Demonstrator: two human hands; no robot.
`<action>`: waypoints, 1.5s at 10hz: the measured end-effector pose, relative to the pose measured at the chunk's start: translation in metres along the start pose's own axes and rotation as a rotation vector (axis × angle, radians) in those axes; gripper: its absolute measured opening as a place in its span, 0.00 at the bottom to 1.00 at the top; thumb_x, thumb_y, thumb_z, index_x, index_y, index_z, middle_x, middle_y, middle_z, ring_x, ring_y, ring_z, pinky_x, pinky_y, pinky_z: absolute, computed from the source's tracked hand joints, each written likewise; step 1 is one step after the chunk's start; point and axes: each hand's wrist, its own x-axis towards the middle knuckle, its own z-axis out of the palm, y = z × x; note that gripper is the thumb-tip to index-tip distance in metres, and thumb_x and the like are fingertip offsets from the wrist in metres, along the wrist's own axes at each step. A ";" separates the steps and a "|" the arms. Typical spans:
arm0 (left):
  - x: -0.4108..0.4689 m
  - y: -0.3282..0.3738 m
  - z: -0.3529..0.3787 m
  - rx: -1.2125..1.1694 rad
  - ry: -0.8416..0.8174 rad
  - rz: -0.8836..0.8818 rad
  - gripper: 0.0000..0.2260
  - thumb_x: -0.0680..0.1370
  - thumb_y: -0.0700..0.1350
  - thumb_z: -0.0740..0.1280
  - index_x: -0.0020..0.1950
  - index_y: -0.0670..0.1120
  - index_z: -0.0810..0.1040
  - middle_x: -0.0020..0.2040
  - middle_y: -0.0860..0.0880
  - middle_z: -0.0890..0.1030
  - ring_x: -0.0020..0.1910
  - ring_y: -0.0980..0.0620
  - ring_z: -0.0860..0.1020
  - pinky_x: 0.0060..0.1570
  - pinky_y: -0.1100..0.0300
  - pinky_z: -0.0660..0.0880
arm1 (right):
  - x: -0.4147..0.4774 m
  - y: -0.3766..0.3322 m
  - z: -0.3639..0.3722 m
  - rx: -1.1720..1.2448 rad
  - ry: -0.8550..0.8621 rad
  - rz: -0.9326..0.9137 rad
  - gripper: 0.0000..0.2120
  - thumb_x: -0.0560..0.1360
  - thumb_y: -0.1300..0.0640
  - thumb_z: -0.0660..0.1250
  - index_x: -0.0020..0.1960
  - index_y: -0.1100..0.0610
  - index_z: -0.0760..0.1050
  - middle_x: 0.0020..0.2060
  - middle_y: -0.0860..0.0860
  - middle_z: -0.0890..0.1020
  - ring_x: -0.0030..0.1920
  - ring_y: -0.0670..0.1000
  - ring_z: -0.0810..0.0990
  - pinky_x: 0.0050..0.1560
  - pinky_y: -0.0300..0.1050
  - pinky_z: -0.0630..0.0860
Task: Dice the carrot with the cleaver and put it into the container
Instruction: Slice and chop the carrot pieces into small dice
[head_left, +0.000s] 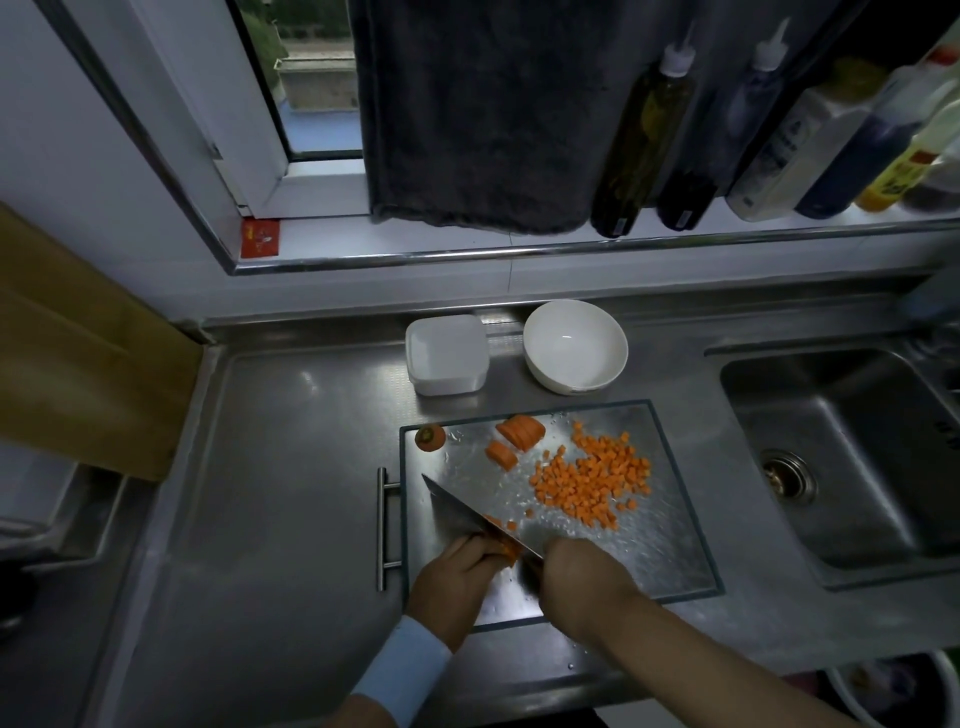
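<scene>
My right hand (582, 577) is wrapped tight around the handle of the cleaver (457, 512), with the blade angled across the near left part of the cutting board (665, 545). My left hand (457, 574) has its fingers curled down on a small bundle of carrot strips (511, 553), pinning them right against the blade. A heap of diced carrot (592, 483) lies mid-board. Uncut slices (519, 432) sit near the far edge, and the stem end (430, 437) rests at the far left corner. The white container (447, 356) stands just behind the board, beside a white bowl (574, 345).
</scene>
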 end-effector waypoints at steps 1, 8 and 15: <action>0.005 0.001 -0.006 0.034 0.015 0.017 0.12 0.71 0.40 0.72 0.54 0.46 0.82 0.55 0.51 0.80 0.55 0.54 0.75 0.54 0.63 0.75 | 0.014 -0.009 0.006 -0.034 0.055 -0.043 0.10 0.79 0.53 0.64 0.57 0.57 0.76 0.52 0.55 0.82 0.52 0.55 0.81 0.44 0.42 0.72; 0.002 0.009 -0.008 -0.044 0.025 -0.046 0.10 0.77 0.43 0.64 0.56 0.46 0.81 0.55 0.51 0.78 0.55 0.53 0.76 0.56 0.61 0.74 | -0.020 -0.004 -0.005 -0.003 0.126 -0.036 0.07 0.77 0.54 0.63 0.53 0.54 0.75 0.47 0.52 0.81 0.46 0.54 0.81 0.41 0.43 0.71; -0.001 0.004 -0.007 -0.002 -0.013 -0.129 0.19 0.77 0.50 0.56 0.57 0.44 0.81 0.57 0.48 0.79 0.56 0.54 0.74 0.57 0.70 0.66 | -0.001 -0.001 0.011 0.051 0.012 0.046 0.07 0.77 0.51 0.65 0.48 0.54 0.77 0.43 0.51 0.81 0.40 0.51 0.79 0.32 0.38 0.67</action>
